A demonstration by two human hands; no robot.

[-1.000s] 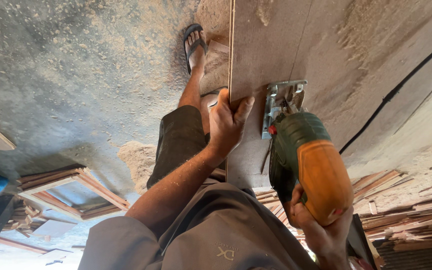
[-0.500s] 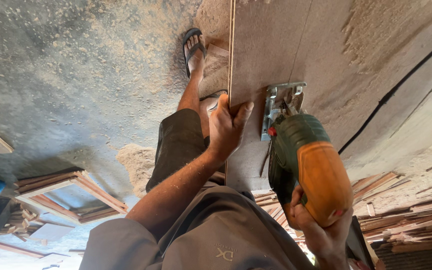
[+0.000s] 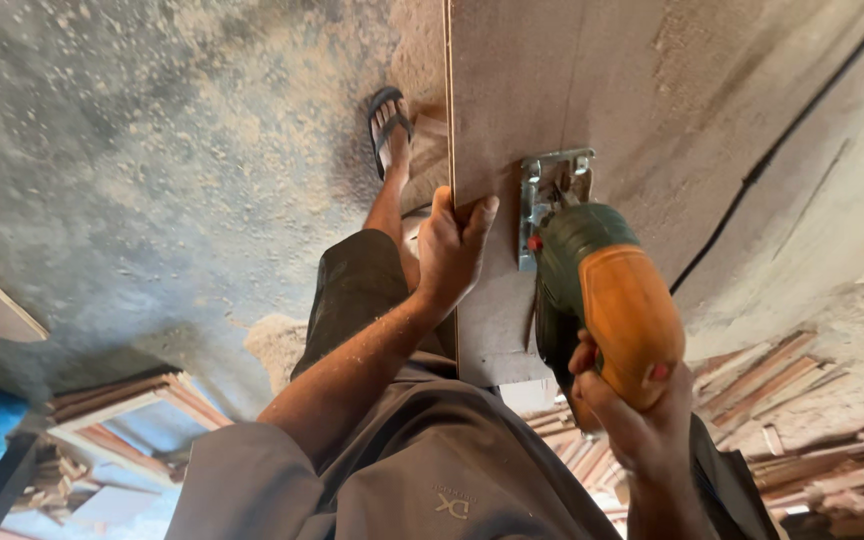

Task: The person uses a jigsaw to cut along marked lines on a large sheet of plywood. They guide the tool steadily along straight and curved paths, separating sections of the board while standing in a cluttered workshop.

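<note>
- Right hand (image 3: 642,415) is wrapped around the rear grip of a green and orange handheld electric jigsaw (image 3: 597,295), fingers clenched on the handle.
- The jigsaw's bright metal base plate (image 3: 552,200) lies flat on a large brown plywood sheet (image 3: 602,80), close to the sheet's near end and just beside its left edge.
- Left hand (image 3: 457,245) grips that left edge of the sheet, thumb on the top face and fingers curled under, just beside the base plate but not touching the tool.
- Judged from the tool's place: the cut is at an early stage. A faint straight line runs up the sheet ahead of the plate and looks uncut; most of the sheet's length lies beyond the saw.
- A thin dark slit shows behind the plate toward the near end; whether this is the kerf I cannot tell for sure. The blade itself is hidden under the tool.
- A black cable (image 3: 782,140) crosses the far right of the sheet, well apart from the saw line.
- Sawdust covers the grey concrete floor (image 3: 152,150); a foot in a dark sandal (image 3: 389,125) stands beside the sheet's edge.
- Stacked wooden offcuts (image 3: 802,420) lie to the right, more wooden frames (image 3: 122,420) to the left.
</note>
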